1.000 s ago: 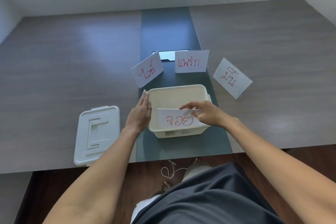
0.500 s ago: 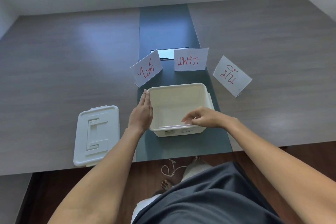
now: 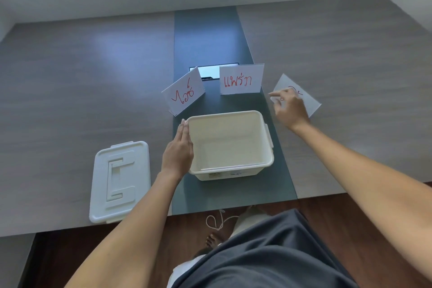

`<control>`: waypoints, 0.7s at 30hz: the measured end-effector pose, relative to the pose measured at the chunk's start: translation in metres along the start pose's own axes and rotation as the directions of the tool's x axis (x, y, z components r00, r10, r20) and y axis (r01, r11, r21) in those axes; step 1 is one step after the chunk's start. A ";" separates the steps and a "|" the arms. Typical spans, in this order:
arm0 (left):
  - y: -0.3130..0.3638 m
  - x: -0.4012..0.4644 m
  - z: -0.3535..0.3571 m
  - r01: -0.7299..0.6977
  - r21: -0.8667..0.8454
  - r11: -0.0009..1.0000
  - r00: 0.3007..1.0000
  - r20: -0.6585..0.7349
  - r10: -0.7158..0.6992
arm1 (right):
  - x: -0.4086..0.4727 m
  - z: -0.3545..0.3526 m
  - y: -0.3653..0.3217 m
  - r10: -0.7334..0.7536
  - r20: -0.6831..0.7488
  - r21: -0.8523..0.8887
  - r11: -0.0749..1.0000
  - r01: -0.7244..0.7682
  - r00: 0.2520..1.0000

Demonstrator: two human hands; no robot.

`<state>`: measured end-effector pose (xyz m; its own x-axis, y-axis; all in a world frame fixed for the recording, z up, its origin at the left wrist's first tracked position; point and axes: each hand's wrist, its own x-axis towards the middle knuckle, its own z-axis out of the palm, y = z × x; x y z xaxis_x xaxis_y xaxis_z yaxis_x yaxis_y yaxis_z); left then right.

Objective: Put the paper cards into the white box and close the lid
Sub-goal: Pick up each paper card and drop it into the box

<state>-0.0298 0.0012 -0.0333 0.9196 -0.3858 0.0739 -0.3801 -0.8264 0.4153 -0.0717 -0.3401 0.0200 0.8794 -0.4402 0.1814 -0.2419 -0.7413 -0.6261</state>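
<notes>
The open white box [image 3: 268, 147] stands on the dark centre strip of the table. A card lies inside it against the near wall, with only its thin edge [image 3: 222, 167] showing. My left hand [image 3: 178, 149] rests flat against the box's left wall, fingers straight and together. Three cards with red writing stand beyond the box: a left card [image 3: 183, 92], a middle card [image 3: 240, 79] and a right card [image 3: 312, 105]. My right hand [image 3: 291, 107] is over the right card, fingers spread at its left edge, covering part of the writing. The white lid [image 3: 120, 180] lies flat to the left.
A dark rectangular hatch [image 3: 210, 71] is set in the centre strip behind the cards. The table's near edge [image 3: 233, 210] runs just below the box. Below it are my lap in dark cloth, a bare foot and a white cord [image 3: 216, 220] on the wooden floor.
My right hand lowered the card it held into the box, let go, then moved up and right to the right-hand card. My left hand stayed against the box.
</notes>
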 end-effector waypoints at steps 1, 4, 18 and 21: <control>0.000 0.000 0.000 -0.004 0.012 1.000 1.000 -0.002 0.004 | 0.006 -0.001 0.011 0.020 -0.043 -0.077 0.997 -0.023 0.999; -0.001 0.000 0.000 -0.015 0.031 0.999 1.000 0.005 0.015 | 0.015 -0.005 0.043 0.117 -0.111 -0.252 0.957 -0.142 0.987; -0.001 0.000 -0.003 -0.026 0.008 1.000 0.999 0.032 0.026 | 0.012 -0.007 0.087 0.271 -0.036 -0.423 0.868 -0.261 0.962; -0.001 0.000 -0.002 -0.018 -0.004 1.000 0.999 0.031 0.018 | 0.017 -0.007 0.086 0.323 -0.022 -0.474 0.830 -0.294 0.946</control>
<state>-0.0291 0.0027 -0.0320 0.9089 -0.4137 0.0530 -0.3965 -0.8177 0.4173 -0.0801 -0.4149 -0.0256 0.7449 -0.6671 -0.0132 -0.6539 -0.7259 -0.2132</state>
